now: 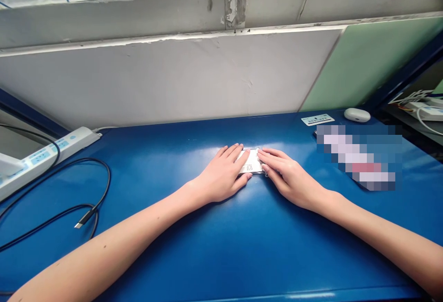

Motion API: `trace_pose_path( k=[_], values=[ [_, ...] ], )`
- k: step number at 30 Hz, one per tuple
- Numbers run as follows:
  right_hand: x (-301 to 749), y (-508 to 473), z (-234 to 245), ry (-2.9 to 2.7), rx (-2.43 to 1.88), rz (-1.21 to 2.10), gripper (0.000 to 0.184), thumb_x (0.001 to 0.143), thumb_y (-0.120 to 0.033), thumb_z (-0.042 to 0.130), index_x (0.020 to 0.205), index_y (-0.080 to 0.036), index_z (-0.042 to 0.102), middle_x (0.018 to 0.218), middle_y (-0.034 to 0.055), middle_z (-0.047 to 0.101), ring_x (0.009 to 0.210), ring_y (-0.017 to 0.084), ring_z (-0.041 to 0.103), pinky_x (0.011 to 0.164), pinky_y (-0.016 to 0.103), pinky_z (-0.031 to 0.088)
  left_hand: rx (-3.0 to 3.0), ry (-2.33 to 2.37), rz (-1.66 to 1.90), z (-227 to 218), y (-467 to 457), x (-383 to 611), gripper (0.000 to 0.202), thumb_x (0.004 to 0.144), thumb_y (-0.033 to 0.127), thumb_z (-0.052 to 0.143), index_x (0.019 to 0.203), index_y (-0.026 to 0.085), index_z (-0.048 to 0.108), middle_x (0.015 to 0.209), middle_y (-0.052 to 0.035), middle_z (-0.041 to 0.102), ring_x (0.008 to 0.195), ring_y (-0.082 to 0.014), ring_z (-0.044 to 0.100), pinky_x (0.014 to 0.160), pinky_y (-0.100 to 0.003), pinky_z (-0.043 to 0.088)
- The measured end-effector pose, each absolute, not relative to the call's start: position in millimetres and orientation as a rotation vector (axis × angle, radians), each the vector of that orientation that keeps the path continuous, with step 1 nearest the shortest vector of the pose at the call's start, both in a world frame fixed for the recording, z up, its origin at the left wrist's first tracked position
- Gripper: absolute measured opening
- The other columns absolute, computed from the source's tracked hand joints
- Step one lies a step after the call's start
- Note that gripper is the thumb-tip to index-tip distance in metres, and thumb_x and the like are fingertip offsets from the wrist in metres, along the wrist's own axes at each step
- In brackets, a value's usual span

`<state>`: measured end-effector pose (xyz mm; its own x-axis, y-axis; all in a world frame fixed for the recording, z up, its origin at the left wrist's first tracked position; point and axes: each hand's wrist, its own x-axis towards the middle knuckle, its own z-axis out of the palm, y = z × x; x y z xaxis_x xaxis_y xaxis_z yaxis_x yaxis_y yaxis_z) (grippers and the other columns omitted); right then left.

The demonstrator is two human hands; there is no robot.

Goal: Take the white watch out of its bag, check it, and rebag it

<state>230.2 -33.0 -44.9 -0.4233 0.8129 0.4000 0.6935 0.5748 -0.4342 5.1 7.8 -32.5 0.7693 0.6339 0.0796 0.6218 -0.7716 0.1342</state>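
A small flat white packet (251,158) with fine dark print and a silvery lower edge lies on the blue tabletop between my hands. My left hand (223,175) rests on its left part, fingers stretched out flat and the thumb along the near edge. At the packet's right end, my right hand (289,177) has its fingers and thumb drawn together on the edge. Both hands cover parts of the packet, so its full outline is hidden.
A white power strip (44,154) and a looped black cable (110,177) with a plug end lie at left. A white earbud case (357,115), a printed card (317,119) and a pixelated object (360,159) sit at right. Behind the blue table (214,256) stands a pale panel (173,80).
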Motion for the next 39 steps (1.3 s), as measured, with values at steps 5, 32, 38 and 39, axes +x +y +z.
trace_pose_path(
  k=[5,32,38,39],
  values=[
    [233,-34,-47,-2.213,-1.258,0.318,0.032,0.100,-0.024,0.043,0.119,-0.016,0.068,0.141,0.0165,0.061,0.144,0.035,0.039,0.109,0.057,0.046,2.848,1.010,0.186,-32,8,5,0.059,0.103,0.044,0.038,0.150,0.010,0.035,0.157,-0.0218,0.037,0.148,-0.0330,0.032,0.120,-0.049,0.025],
    [216,-29,-29,-2.814,-1.019,-0.463,0.032,0.089,-0.008,0.046,0.096,0.003,0.075,0.129,0.0357,0.061,0.124,0.043,0.059,0.104,0.052,0.051,2.933,1.030,0.130,-34,7,9,0.059,0.104,0.041,0.033,0.151,0.005,0.034,0.156,-0.0237,0.037,0.147,-0.0364,0.033,0.118,-0.051,0.026],
    [212,-27,-35,-2.595,-1.133,-0.367,0.033,0.087,-0.010,0.048,0.103,0.003,0.074,0.122,0.0302,0.068,0.114,0.039,0.067,0.097,0.048,0.056,2.915,1.025,0.154,-35,8,8,0.059,0.104,0.043,0.030,0.149,0.005,0.035,0.155,-0.0234,0.038,0.147,-0.0348,0.033,0.118,-0.052,0.026],
    [214,-27,-38,-2.504,-1.162,-0.304,0.036,0.088,-0.012,0.048,0.110,0.002,0.072,0.123,0.0270,0.069,0.114,0.038,0.067,0.097,0.047,0.057,2.909,1.027,0.157,-35,8,8,0.059,0.104,0.044,0.031,0.149,0.005,0.036,0.155,-0.0235,0.038,0.147,-0.0346,0.033,0.118,-0.052,0.026]
  ],
)
